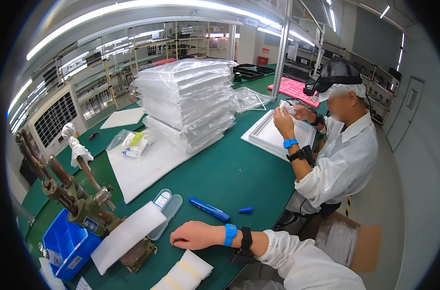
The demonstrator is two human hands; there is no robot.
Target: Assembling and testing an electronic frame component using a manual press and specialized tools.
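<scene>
My right hand [197, 235] rests on the green table with its fingers curled in; no object shows in it. A blue band and a black strap circle that wrist. My left hand is out of view. Just beyond the right hand lie a blue marker [208, 209] and a small blue cap [246, 210]. To its left are an open clear plastic case [167, 220] and a white foam strip [128, 237], which lies across the base of a green hand press [87, 212]. A white foam pad with yellow tape [183, 271] sits nearer to me.
A blue bin [67, 249] stands beside the press. Bagged white trays [186, 96] are stacked high on a white foam sheet [133, 176]. At the right, a co-worker [343, 140] holds a white cloth over a white framed tray [273, 137]. An open carton [338, 241] is on the floor.
</scene>
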